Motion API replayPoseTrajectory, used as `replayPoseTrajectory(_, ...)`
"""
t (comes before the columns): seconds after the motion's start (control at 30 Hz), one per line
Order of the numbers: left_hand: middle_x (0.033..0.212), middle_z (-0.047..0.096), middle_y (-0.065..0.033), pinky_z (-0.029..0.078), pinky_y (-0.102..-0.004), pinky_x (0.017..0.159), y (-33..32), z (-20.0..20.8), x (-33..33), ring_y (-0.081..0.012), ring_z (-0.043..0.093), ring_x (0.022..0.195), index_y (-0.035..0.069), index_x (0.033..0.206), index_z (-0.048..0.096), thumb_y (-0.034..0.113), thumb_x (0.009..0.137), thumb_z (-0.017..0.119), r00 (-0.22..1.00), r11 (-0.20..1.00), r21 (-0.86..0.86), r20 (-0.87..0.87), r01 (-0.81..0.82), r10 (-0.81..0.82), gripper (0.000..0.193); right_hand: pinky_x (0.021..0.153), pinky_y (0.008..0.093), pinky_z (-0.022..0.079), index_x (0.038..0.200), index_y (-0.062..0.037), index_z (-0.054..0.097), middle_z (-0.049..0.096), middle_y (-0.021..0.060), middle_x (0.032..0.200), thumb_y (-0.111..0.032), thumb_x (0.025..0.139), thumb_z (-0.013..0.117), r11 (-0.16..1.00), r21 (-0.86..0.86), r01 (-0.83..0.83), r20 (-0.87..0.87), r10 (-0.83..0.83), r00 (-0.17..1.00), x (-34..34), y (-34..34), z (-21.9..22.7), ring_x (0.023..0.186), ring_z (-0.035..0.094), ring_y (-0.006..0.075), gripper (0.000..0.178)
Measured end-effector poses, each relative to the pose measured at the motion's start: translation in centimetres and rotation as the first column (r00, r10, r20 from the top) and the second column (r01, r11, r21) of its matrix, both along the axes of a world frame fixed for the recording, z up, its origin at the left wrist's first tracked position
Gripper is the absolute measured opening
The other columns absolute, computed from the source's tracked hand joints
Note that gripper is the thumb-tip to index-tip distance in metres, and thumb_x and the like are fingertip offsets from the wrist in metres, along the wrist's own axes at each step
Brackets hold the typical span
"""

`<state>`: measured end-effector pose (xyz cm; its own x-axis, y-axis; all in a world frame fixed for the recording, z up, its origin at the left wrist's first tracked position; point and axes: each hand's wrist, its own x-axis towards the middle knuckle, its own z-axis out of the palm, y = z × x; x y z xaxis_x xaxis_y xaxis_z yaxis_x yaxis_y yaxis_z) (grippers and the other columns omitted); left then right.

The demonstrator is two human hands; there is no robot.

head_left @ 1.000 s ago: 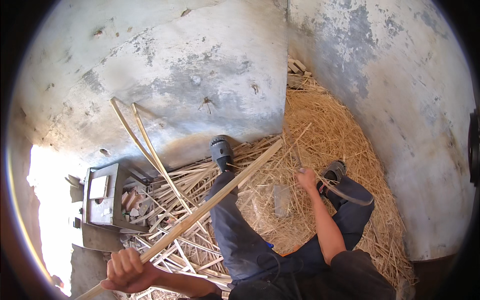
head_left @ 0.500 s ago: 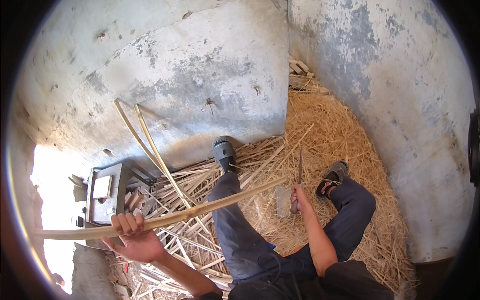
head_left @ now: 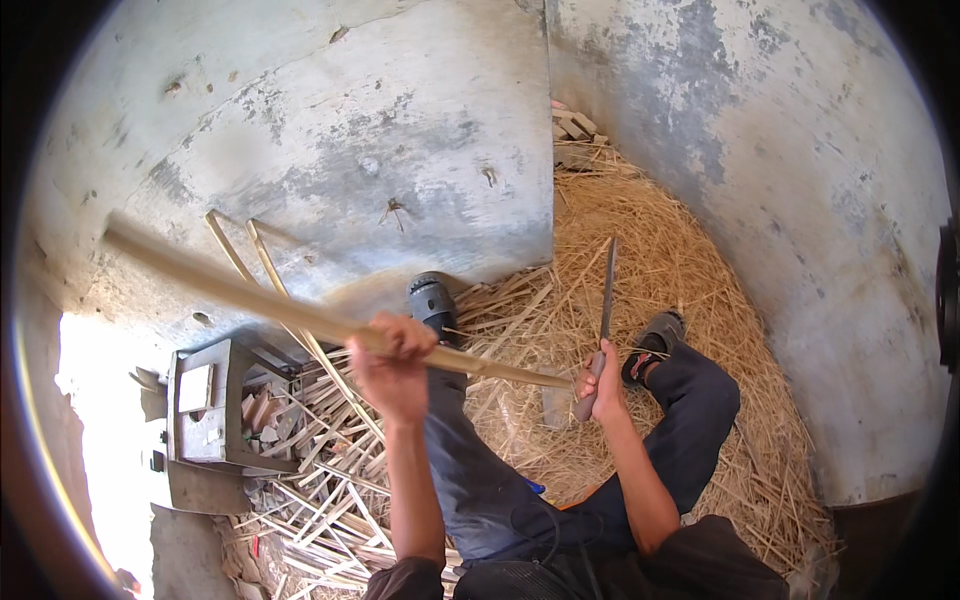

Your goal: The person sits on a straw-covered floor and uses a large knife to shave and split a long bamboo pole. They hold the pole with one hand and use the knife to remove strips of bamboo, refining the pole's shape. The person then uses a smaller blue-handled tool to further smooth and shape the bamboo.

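Two bare hands are at work here, well apart from each other. The left hand [head_left: 393, 370] is closed around one long wooden strip [head_left: 290, 310], which slants across from the far left to just beside the right hand [head_left: 600, 382]. That hand is wrapped round the handle of one knife [head_left: 608, 305], its blade pointing up and away. Whether the strip's right end touches the hand or the knife, I cannot tell.

Two more pale strips [head_left: 268, 266] lean against the far wall [head_left: 350, 130] on the left, partly covered by the held one. Two shoes [head_left: 432, 296] show, one at the end of each dark-trousered leg [head_left: 470, 480]. One wooden stand [head_left: 207, 400] sits at the left, beside broken bits I can't count. The split lengths [head_left: 335, 505] piled on the near left overlap too much to number, as do the shavings [head_left: 640, 230] spread over the right.

The left fingers and the strip's far end are blurred. A flat grey piece [head_left: 556, 408] lies half hidden under the strip. Blocks [head_left: 574, 126] at the far corner are partly cut off by the wall's edge, and a dark object [head_left: 946, 300] at the right is too cropped to identify.
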<state>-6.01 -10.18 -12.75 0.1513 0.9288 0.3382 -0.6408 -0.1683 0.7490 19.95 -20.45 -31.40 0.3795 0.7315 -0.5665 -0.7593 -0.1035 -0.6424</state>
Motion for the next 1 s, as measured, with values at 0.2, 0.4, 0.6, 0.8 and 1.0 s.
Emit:
replayPoseTrajectory(0.2,0.075,0.032,-0.0004,0.036,-0.0357,0.072,3.1,-5.6,7.1,-0.0179,0.036,0.07,0.014,0.083,0.037,0.058,0.105,0.042,0.945,0.964,-0.044,-0.192,0.261,-0.265,0.05,0.041,0.0257,0.031,0.089,-0.0086,0.05,0.036,-0.0018,0.053,-0.069,0.101,0.041,0.986,0.075,-0.147,-0.007,0.148,0.989,-3.3,-3.5,-0.3,0.042,0.033,0.0101,0.062)
replayPoseTrajectory(0.4,0.079,0.038,-0.0019,0.041,-0.0352,0.076,3.1,-4.6,10.2,-0.0166,0.041,0.073,0.009,0.092,0.046,0.059,0.103,0.046,0.915,0.932,0.002,-0.192,0.363,-0.356,0.051,0.042,0.0255,0.031,0.09,-0.0097,0.046,0.033,-0.0021,0.055,-0.07,0.103,0.037,0.958,0.054,-0.281,0.037,0.279,0.959,-6.6,-6.0,2.3,0.042,0.032,0.0087,0.062)
replayPoseTrajectory(0.6,0.088,0.054,-0.0083,0.047,-0.0368,0.082,3.8,2.2,11.9,-0.0198,0.057,0.086,0.004,0.111,0.052,0.069,0.097,0.05,0.918,0.923,0.249,-0.342,0.294,-0.2,0.067,0.042,0.0247,0.031,0.089,-0.0098,0.045,0.034,-0.0006,0.054,-0.068,0.104,0.037,0.954,0.164,-0.251,0.064,0.243,0.968,-7.8,-6.2,4.1,0.042,0.033,0.0088,0.061)
replayPoseTrajectory(0.8,0.068,0.027,0.0034,0.018,-0.026,0.048,2.9,3.6,14.7,-0.0083,0.022,0.054,0.015,0.083,0.029,0.078,0.1,0.017,0.944,0.955,0.188,-0.282,0.23,-0.172,0.067,0.039,0.0245,0.03,0.084,-0.0097,0.047,0.035,-0.0018,0.052,-0.064,0.106,0.036,0.935,0.182,-0.303,0.045,0.3,0.953,-7.9,-6.1,3.2,0.04,0.035,0.0088,0.059)
replayPoseTrajectory(1.0,0.063,0.023,0.0041,0.016,-0.0266,0.046,2.9,3.3,14.6,-0.0075,0.018,0.052,0.014,0.08,0.03,0.077,0.101,0.021,0.937,0.933,0.233,-0.282,0.275,-0.205,0.067,0.038,0.0264,0.029,0.085,-0.0124,0.045,0.033,-0.0022,0.05,-0.07,0.103,0.035,0.938,0.158,-0.309,-0.008,0.314,0.949,-6.3,-6.2,5.2,0.038,0.031,0.009,0.062)
